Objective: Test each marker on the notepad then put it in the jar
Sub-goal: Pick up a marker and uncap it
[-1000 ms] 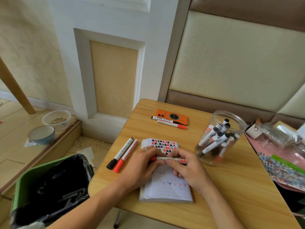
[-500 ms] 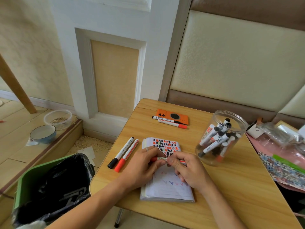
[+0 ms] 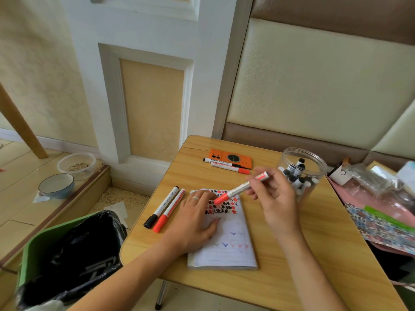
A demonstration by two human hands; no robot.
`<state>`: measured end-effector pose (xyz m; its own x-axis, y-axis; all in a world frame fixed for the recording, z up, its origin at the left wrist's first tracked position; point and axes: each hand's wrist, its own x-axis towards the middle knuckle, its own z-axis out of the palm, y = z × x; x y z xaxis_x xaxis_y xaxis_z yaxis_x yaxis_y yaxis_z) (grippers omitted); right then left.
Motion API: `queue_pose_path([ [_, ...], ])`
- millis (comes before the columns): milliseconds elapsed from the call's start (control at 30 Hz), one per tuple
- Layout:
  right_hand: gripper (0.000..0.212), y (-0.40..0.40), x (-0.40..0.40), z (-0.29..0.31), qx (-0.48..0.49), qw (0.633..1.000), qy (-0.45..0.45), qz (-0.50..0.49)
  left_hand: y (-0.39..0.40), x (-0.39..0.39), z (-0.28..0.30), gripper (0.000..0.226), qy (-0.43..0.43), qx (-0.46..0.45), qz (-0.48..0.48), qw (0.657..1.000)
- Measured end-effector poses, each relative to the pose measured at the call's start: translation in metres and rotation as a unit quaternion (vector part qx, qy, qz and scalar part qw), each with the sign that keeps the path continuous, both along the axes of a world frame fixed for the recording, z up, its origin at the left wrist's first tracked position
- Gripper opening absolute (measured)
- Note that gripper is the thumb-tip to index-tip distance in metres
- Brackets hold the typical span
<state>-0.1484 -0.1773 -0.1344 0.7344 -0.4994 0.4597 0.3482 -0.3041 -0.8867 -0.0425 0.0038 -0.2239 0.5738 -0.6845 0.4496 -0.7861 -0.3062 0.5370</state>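
My right hand (image 3: 272, 199) grips a capped red marker (image 3: 239, 189) and holds it slanted above the notepad's (image 3: 226, 250) patterned top, red cap pointing down-left. My left hand (image 3: 193, 223) lies flat on the left part of the open page, which bears small red and blue check marks. The clear jar (image 3: 302, 173) with several markers stands just right of my right hand. A black marker (image 3: 161, 207) and a red marker (image 3: 169, 211) lie side by side left of the notepad. Two more markers (image 3: 226, 166) lie against an orange case (image 3: 230, 158) at the table's far side.
The small wooden table (image 3: 303, 254) has a green bin with a black liner (image 3: 67, 252) at its left edge. Plastic bags and patterned sheets (image 3: 381, 212) crowd the right. Two bowls (image 3: 65, 176) sit on the floor step at left.
Both hands held the red marker level over the notepad before. Now only my right hand has it, lifted toward the jar, and my left hand has dropped flat onto the page.
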Motion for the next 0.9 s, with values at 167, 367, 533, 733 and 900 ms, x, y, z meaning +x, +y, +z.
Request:
queue_pose_path([
  [167, 0.022, -0.026, -0.014, 0.065, -0.106, 0.987, -0.073, -0.094, -0.002, 0.005, -0.006, 0.048, 0.015, 0.02, -0.022, 0.999],
  [367, 0.017, -0.084, -0.021, 0.132, -0.214, 0.938, -0.116, -0.247, -0.002, 0.003, -0.004, 0.051, 0.029, 0.042, -0.02, 0.999],
  [533, 0.013, -0.109, -0.018, 0.137, -0.314, 0.905, -0.044, -0.282, -0.002, 0.002, -0.003, 0.052, 0.008, 0.065, -0.005, 0.998],
  [733, 0.019, -0.107, -0.013, 0.118, -0.39, 0.881, 0.061, -0.261, -0.002, 0.001, -0.003, 0.053, 0.006, 0.075, -0.001, 0.997],
  [900, 0.017, -0.108, -0.013, 0.118, -0.409, 0.865, 0.07, -0.281, -0.003, 0.002, -0.005, 0.05, 0.008, 0.068, 0.002, 0.998],
])
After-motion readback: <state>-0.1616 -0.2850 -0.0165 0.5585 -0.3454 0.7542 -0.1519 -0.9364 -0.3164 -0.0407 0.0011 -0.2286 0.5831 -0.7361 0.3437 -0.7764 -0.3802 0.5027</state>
